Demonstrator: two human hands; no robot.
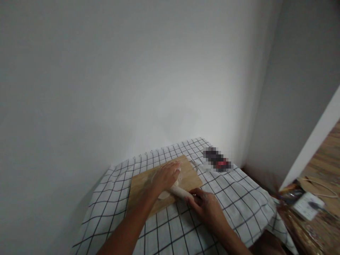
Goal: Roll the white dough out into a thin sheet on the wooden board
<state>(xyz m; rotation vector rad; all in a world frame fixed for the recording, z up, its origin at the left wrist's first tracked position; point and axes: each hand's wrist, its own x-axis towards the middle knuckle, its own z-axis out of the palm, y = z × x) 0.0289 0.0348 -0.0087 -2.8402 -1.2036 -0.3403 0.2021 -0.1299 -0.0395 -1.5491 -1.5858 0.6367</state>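
A wooden board (192, 177) lies on the table, dusted in places with white flour. My right hand (208, 205) is wrapped round the near end of a pale rolling pin (181, 192), which slants across the board's front edge. Over the middle of the board, my left hand (168, 174) reaches out with its fingers stretched and white powder on them. Part of a flat, pale round of dough (164, 195) shows beneath my left wrist, beside the pin. The pin's far end and whatever lies under the left palm are hidden.
A white cloth with dark checks (228, 198) covers the table, which stands against a plain wall (159, 88). A pixelated dark and red item (216, 159) lies at the back right. Down on the right, a white box (308, 206) with a cable rests on a brown surface.
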